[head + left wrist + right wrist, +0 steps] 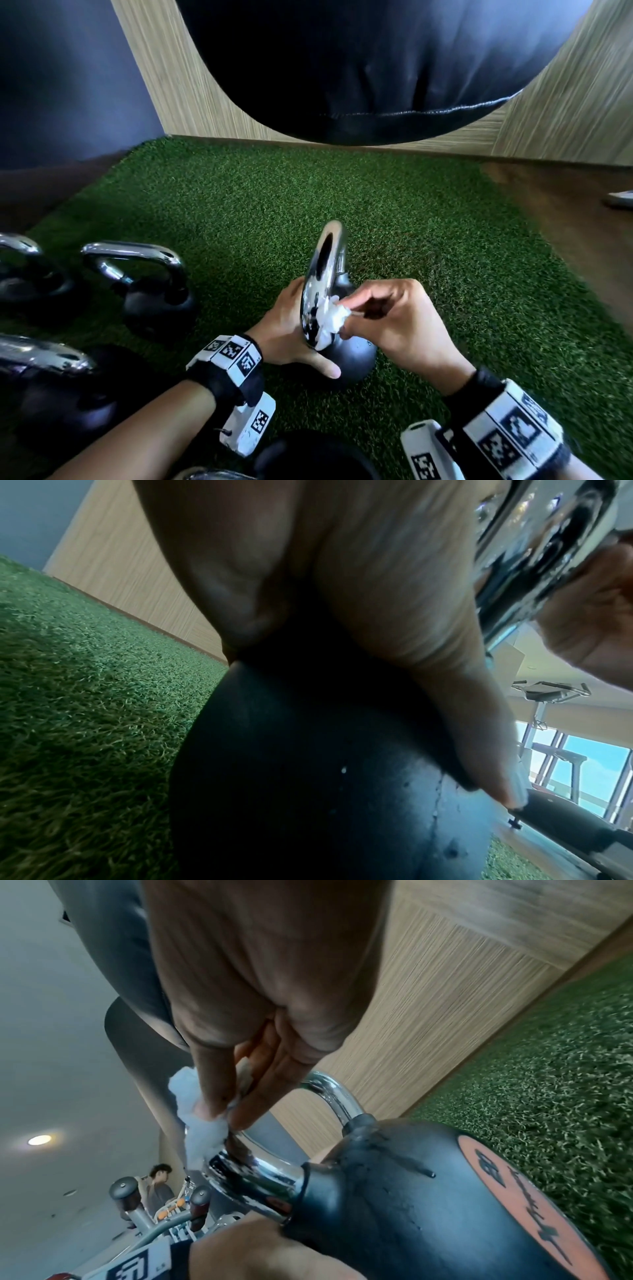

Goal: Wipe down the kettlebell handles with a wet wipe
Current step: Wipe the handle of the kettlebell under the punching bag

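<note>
A black kettlebell [354, 356] lies tilted on the green turf [445, 257], its chrome handle [323, 270] pointing up and away from me. My left hand [291, 329] cups the ball from the left, thumb laid across its near side. My right hand [376, 311] pinches a crumpled white wet wipe [334, 317] against the lower near part of the handle. In the right wrist view the fingers press the wipe [202, 1131] onto the chrome handle [260, 1175] just above the ball [411, 1191], which bears an orange label [524, 1204]. The left wrist view shows my palm [342, 574] on the ball [325, 777].
Three more chrome-handled kettlebells stand at the left [154, 291] [27, 267] [51, 383], and one more at the bottom edge [308, 459]. A black punching bag [359, 68] hangs ahead before a wood-panelled wall [178, 85]. Brown floor [582, 219] borders the turf on the right.
</note>
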Motion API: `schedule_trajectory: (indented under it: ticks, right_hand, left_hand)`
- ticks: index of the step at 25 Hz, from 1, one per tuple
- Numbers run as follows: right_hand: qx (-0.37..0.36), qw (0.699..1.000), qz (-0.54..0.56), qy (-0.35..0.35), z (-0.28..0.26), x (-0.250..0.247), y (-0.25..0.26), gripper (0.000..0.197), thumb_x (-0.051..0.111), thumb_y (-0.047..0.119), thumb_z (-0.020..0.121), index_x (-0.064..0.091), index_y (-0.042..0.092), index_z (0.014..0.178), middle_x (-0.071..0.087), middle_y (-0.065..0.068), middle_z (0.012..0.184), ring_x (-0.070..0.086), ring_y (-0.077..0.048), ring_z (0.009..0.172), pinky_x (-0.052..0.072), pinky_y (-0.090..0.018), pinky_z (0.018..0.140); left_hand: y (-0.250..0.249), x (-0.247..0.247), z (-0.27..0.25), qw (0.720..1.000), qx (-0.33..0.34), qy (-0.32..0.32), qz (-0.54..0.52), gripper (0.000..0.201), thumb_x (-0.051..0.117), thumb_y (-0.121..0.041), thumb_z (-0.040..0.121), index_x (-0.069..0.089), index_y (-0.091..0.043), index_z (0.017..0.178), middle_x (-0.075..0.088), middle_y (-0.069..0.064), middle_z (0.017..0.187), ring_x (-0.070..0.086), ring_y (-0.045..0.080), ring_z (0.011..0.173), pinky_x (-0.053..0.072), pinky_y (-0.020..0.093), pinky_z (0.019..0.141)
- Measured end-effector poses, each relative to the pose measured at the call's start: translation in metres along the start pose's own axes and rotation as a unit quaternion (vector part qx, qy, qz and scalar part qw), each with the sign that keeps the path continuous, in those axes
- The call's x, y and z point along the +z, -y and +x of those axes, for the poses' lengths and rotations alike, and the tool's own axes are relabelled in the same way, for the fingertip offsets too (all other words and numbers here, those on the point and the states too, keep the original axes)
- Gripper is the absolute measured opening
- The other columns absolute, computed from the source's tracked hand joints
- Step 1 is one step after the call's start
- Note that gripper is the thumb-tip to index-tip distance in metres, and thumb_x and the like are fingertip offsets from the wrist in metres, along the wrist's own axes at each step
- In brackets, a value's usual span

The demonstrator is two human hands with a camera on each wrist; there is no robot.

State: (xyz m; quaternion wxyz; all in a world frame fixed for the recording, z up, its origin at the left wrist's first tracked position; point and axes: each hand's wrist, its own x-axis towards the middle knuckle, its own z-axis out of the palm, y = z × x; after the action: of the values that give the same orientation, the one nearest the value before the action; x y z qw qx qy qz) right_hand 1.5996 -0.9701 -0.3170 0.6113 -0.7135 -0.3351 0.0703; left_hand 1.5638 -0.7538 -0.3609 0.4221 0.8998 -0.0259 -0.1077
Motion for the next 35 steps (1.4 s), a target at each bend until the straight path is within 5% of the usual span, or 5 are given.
schedule_trajectory:
  ticks: [8,16,23,29,35]
  right_hand:
    - [0.016,0.982,-0.179,0.064,-0.009,0.000,-0.023,0.016,0.084,0.018,0.079,0.082,0.030,0.090,0.075,0.015,0.084,0.069,-0.002,0.076,0.046,-0.012,0.066]
    - [-0.089,0.922,-0.302,0.225,0.051,0.005,-0.009,0.020,0.066,-0.005,0.084,0.078,0.012,0.087,0.061,0.021,0.094,0.057,0.007,0.078,0.044,-0.009,0.074]
    - [0.001,0.942,-0.198,0.271,0.055,0.000,0.003,0.047,0.065,-0.001,0.093,0.061,0.037,0.067,0.064,0.036,0.075,0.061,0.009,0.067,0.045,-0.012,0.064]
    - [0.132,0.967,0.063,0.207,0.046,-0.002,-0.010,0.018,0.065,-0.004,0.093,0.069,-0.012,0.108,0.076,-0.021,0.105,0.072,-0.037,0.091,0.060,-0.044,0.084]
    - [0.209,0.949,0.233,0.021,0.053,-0.004,-0.011,0.023,0.074,-0.014,0.075,0.069,-0.011,0.097,0.074,-0.027,0.098,0.074,-0.030,0.076,0.065,-0.031,0.066]
  left_hand:
    - [0.008,0.009,0.009,0.996,0.041,-0.073,0.028,0.133,0.097,-0.066,0.026,0.036,-0.041,0.142,0.050,-0.009,0.144,0.048,0.015,0.137,0.043,0.046,0.114]
    - [0.014,0.010,0.014,0.993,0.082,-0.076,0.023,0.131,0.101,-0.054,0.032,0.028,-0.057,0.141,0.046,-0.009,0.150,0.038,0.021,0.145,0.033,0.047,0.120]
    - [0.014,0.010,0.013,0.993,0.071,-0.096,0.022,0.131,0.101,-0.053,0.033,0.019,-0.072,0.133,0.042,-0.013,0.152,0.033,0.019,0.148,0.029,0.048,0.122]
    - [0.020,0.013,0.016,0.997,0.045,-0.067,0.009,0.138,0.099,-0.063,0.027,0.036,-0.032,0.145,0.046,-0.003,0.152,0.040,0.025,0.145,0.034,0.051,0.119]
    - [0.018,0.012,0.018,0.994,0.049,-0.092,0.028,0.149,0.100,-0.061,0.026,0.021,-0.047,0.151,0.037,-0.012,0.156,0.033,0.019,0.148,0.030,0.050,0.121]
